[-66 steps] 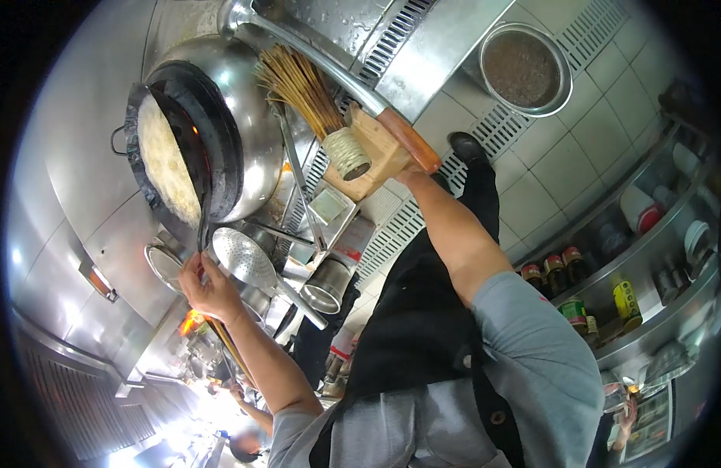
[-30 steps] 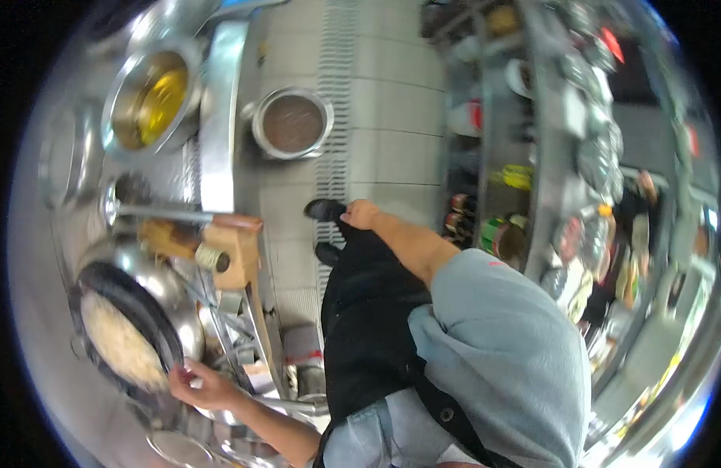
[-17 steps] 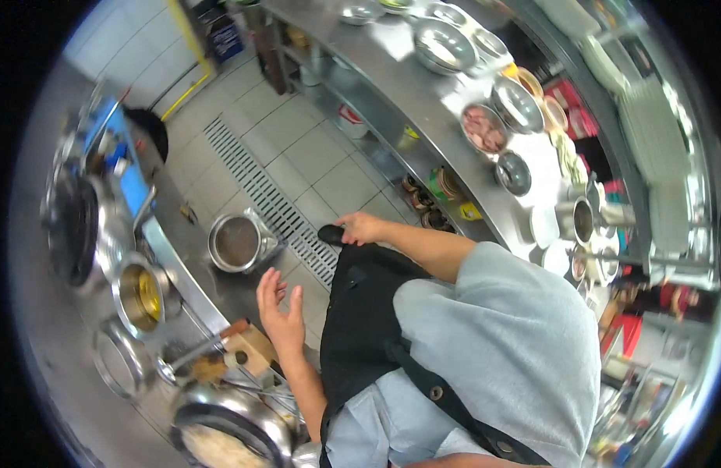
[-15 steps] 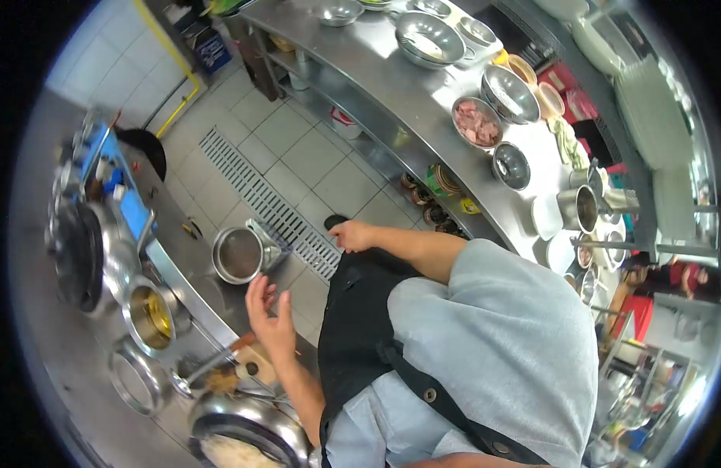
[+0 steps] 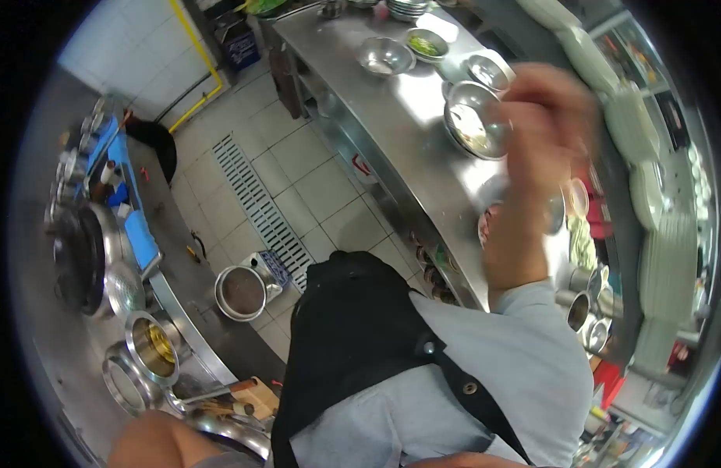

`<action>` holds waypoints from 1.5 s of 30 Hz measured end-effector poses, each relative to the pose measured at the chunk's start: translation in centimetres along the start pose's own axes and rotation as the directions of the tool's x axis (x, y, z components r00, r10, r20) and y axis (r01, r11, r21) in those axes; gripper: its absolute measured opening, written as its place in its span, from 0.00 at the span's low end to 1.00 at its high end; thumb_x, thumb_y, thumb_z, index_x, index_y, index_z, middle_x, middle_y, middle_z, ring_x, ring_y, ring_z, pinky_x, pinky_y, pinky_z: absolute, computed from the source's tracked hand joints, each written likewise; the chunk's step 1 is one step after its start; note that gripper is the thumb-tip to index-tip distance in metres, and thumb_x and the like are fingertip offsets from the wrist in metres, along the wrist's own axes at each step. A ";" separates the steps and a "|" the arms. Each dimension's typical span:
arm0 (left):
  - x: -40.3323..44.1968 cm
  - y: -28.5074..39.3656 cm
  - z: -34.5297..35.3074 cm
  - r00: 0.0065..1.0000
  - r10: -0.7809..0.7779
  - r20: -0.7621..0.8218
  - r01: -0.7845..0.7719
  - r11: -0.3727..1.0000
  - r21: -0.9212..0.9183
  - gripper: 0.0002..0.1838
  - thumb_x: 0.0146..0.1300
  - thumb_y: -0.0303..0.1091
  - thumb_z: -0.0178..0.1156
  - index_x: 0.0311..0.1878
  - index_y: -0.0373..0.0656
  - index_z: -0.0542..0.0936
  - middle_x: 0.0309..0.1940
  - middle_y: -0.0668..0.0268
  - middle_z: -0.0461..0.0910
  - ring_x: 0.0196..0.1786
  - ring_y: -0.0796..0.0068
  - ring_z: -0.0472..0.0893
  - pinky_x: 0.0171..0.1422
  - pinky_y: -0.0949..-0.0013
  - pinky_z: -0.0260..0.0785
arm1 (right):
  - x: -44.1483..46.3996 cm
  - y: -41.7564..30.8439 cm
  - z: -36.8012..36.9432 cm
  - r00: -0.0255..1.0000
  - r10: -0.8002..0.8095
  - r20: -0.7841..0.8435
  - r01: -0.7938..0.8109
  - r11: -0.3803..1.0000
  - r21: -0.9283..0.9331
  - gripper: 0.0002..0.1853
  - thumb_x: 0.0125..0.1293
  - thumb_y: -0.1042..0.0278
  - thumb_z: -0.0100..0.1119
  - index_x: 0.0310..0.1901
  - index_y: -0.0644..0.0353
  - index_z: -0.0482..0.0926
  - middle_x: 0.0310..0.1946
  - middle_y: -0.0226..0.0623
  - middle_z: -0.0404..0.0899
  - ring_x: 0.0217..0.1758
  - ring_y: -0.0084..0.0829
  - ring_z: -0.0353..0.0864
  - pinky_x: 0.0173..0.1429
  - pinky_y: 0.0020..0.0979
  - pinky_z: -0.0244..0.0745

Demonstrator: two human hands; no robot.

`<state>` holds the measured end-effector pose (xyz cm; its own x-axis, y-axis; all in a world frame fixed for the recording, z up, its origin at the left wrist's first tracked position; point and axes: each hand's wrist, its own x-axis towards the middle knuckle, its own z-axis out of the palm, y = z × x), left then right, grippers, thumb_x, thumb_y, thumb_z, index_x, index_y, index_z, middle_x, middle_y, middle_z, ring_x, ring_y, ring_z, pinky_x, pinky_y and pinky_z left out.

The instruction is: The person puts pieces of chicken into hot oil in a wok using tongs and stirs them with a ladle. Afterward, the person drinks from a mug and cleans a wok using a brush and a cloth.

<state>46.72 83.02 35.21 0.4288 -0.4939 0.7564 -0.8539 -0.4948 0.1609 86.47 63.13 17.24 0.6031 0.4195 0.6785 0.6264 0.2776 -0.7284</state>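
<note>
My right hand (image 5: pixel 543 125) is raised over the steel counter on the right, smeared by motion, so its fingers and anything in them cannot be made out. It overlaps the view of a steel bowl (image 5: pixel 471 129) with pale contents; whether they touch is unclear. Below the wrist a bowl of pink meat (image 5: pixel 487 222) is partly hidden. Only my bent left arm (image 5: pixel 157 443) shows at the lower left edge; my left hand is out of view.
The steel counter (image 5: pixel 391 117) bears bowls, one with green pieces (image 5: pixel 426 44). Stacked white plates (image 5: pixel 672 265) line the right. On the left are a pot with yellow oil (image 5: pixel 156 349), a ladle (image 5: pixel 212 395) and a dark wok (image 5: pixel 72 257). A pot of brown liquid (image 5: pixel 241 293) stands near the floor grate (image 5: pixel 259 207).
The view has swung from the left stove toward the right counter. My right hand has risen from beside my leg to over the counter. My left hand has let go of the wok and left the view.
</note>
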 end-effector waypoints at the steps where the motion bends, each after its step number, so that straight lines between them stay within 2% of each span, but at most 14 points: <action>1: 0.3 -1.4 0.6 0.999 -0.007 0.042 0.002 0.991 0.131 0.44 0.65 0.63 0.67 0.79 0.52 0.67 0.70 0.51 0.76 0.73 0.42 0.71 0.81 0.51 0.61 | 3.2 -1.5 -0.7 0.976 -0.208 -0.057 0.202 0.974 -0.104 0.11 0.70 0.70 0.67 0.51 0.61 0.84 0.42 0.32 0.85 0.43 0.21 0.82 0.50 0.25 0.78; 4: -0.3 -4.7 1.0 0.999 -0.016 0.028 0.011 0.987 0.163 0.43 0.66 0.61 0.66 0.78 0.51 0.68 0.70 0.51 0.76 0.72 0.44 0.72 0.80 0.51 0.61 | 10.7 -2.3 -0.8 0.884 -0.466 -0.037 0.409 0.810 -0.419 0.12 0.69 0.71 0.67 0.52 0.62 0.82 0.42 0.33 0.85 0.43 0.22 0.81 0.49 0.26 0.77; 12: -8.6 -10.9 -2.5 0.939 -0.089 -0.332 0.130 0.986 0.105 0.38 0.69 0.56 0.62 0.76 0.46 0.69 0.69 0.51 0.77 0.70 0.48 0.74 0.79 0.52 0.63 | 19.3 5.9 5.1 0.931 -0.356 0.080 0.286 0.577 -0.765 0.15 0.69 0.72 0.67 0.55 0.63 0.79 0.44 0.37 0.84 0.42 0.24 0.80 0.47 0.27 0.77; 20: -19.9 -20.8 -10.3 0.768 0.049 -0.639 0.047 0.990 0.132 0.33 0.72 0.52 0.59 0.73 0.42 0.71 0.68 0.52 0.77 0.68 0.52 0.75 0.78 0.52 0.64 | 21.7 6.0 20.0 0.703 -0.710 -0.049 0.556 0.591 -0.584 0.18 0.68 0.74 0.66 0.58 0.64 0.76 0.45 0.40 0.83 0.41 0.27 0.79 0.45 0.28 0.77; 25: -22.1 -25.6 -17.3 0.731 0.097 -0.675 0.011 0.988 0.154 0.30 0.74 0.49 0.57 0.72 0.39 0.72 0.67 0.53 0.77 0.67 0.55 0.77 0.77 0.52 0.65 | 23.7 5.5 34.9 0.651 -0.756 -0.068 0.752 0.654 -0.085 0.21 0.68 0.75 0.66 0.60 0.65 0.74 0.46 0.42 0.82 0.40 0.28 0.78 0.44 0.29 0.77; 29: -25.0 -29.0 -20.3 0.630 0.166 -0.759 0.018 0.973 0.228 0.28 0.75 0.47 0.55 0.70 0.37 0.73 0.67 0.53 0.77 0.66 0.57 0.77 0.76 0.53 0.66 | 21.2 17.9 42.7 0.970 -0.180 0.164 0.151 0.973 0.176 0.23 0.68 0.79 0.65 0.64 0.62 0.73 0.46 0.41 0.82 0.41 0.25 0.77 0.44 0.28 0.77; 31: -27.6 -31.8 -21.0 0.507 0.142 -0.850 0.107 0.968 0.226 0.27 0.76 0.45 0.54 0.70 0.36 0.74 0.67 0.53 0.77 0.66 0.58 0.78 0.76 0.53 0.66 | 17.6 29.3 43.0 0.827 0.511 0.236 -0.562 0.777 0.285 0.25 0.73 0.74 0.63 0.69 0.61 0.70 0.43 0.37 0.83 0.38 0.20 0.78 0.41 0.25 0.76; 32: -29.5 -33.7 -20.8 0.415 0.075 -0.907 0.225 0.957 0.182 0.27 0.77 0.45 0.53 0.69 0.36 0.74 0.67 0.53 0.77 0.65 0.58 0.78 0.76 0.53 0.66 | 16.4 34.4 42.4 0.743 0.643 0.184 -0.668 0.700 0.252 0.25 0.74 0.72 0.63 0.69 0.59 0.70 0.42 0.37 0.83 0.38 0.21 0.78 0.40 0.25 0.76; 34: -34.9 -38.5 -18.8 0.140 -0.205 -0.969 0.557 0.825 -0.094 0.26 0.77 0.44 0.53 0.69 0.35 0.74 0.66 0.53 0.77 0.65 0.59 0.79 0.75 0.53 0.67 | 14.8 42.9 40.7 0.595 0.803 0.045 -0.781 0.564 0.268 0.26 0.74 0.68 0.63 0.70 0.57 0.70 0.41 0.38 0.84 0.36 0.22 0.79 0.38 0.25 0.76; 36: -42.9 -42.9 -14.1 -0.166 -0.667 -0.727 0.925 0.150 -0.349 0.26 0.75 0.38 0.58 0.72 0.36 0.73 0.68 0.57 0.76 0.64 0.67 0.78 0.75 0.58 0.66 | 15.4 48.5 39.7 0.485 0.870 -0.085 -0.805 0.482 0.345 0.27 0.75 0.65 0.64 0.71 0.55 0.69 0.41 0.38 0.84 0.35 0.23 0.80 0.36 0.26 0.76; 37: -47.2 -44.8 -10.6 -0.330 -0.722 -0.608 0.862 0.033 -0.506 0.29 0.72 0.32 0.63 0.74 0.36 0.72 0.67 0.56 0.78 0.65 0.66 0.79 0.74 0.58 0.68 | 16.1 50.6 39.3 0.457 0.881 -0.122 -0.805 0.469 0.364 0.27 0.75 0.64 0.64 0.72 0.54 0.69 0.41 0.38 0.84 0.34 0.23 0.80 0.36 0.26 0.76; 40: -62.7 -42.9 -3.3 -0.509 -0.805 -0.305 0.834 -0.549 0.058 0.29 0.62 0.36 0.72 0.65 0.34 0.80 0.61 0.46 0.82 0.66 0.50 0.81 0.72 0.56 0.70 | 18.3 56.9 39.7 0.440 0.882 -0.169 -0.789 0.470 0.395 0.28 0.76 0.58 0.64 0.73 0.53 0.67 0.40 0.38 0.85 0.32 0.23 0.81 0.33 0.26 0.76; 42: -67.0 -40.0 -1.4 -0.855 -0.516 0.045 0.518 -0.853 0.067 0.23 0.63 0.43 0.69 0.54 0.34 0.85 0.52 0.45 0.86 0.58 0.47 0.84 0.62 0.48 0.74 | 19.7 59.1 40.8 0.357 0.919 -0.166 -0.813 0.394 0.429 0.28 0.76 0.57 0.64 0.72 0.52 0.68 0.40 0.37 0.85 0.32 0.23 0.82 0.32 0.26 0.76; 45: -70.4 -39.5 -0.4 -0.926 -0.331 0.180 0.344 -0.938 0.045 0.19 0.65 0.41 0.67 0.49 0.34 0.83 0.47 0.49 0.84 0.52 0.51 0.82 0.57 0.51 0.73 | 22.7 60.4 41.2 0.289 0.943 -0.165 -0.844 0.332 0.422 0.22 0.77 0.50 0.61 0.63 0.54 0.76 0.38 0.34 0.85 0.32 0.23 0.83 0.31 0.26 0.76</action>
<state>50.15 137.64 -24.11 -0.0618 0.4928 -0.8679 0.9616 0.2622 0.0805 117.68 125.06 -15.31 0.8464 0.2399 -0.4754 -0.5090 0.1025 -0.8546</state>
